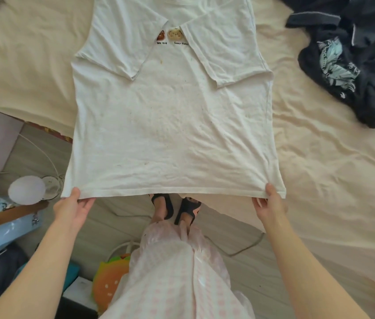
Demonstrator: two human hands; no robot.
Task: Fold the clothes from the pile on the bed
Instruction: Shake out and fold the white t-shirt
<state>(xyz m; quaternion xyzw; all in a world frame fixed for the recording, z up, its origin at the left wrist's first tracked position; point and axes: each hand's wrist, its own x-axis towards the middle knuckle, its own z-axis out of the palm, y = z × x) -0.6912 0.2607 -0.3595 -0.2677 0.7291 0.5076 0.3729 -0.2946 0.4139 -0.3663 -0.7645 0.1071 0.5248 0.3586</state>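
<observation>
The bed (334,171), covered with a cream sheet, fills most of the view, and on it the work is in its early part. A white T-shirt (170,125) lies spread flat on the bed in front of the person, with its lower part hanging past the bed edge toward the floor. Both short sleeves are already turned inward over the chest, so that they partly cover a small bear print (173,35) near the collar; this first step of the fold looks done. The body of the shirt is not yet folded in length, so I judge that bringing the hem up toward the collar is what remains for this piece. To the right, well apart from the shirt, a pile of dark clothes (354,61) lies crumpled on the bed, and nothing in it looks folded; no finished stack is visible anywhere, so most of the task is left. The left hand (72,209) holds the left corner of the hem, thumb on top and fingers (87,203) under the cloth, grasping it. The right hand (269,203) pinches the right corner of the hem in the same way, and the hem is stretched straight between the two hands.
</observation>
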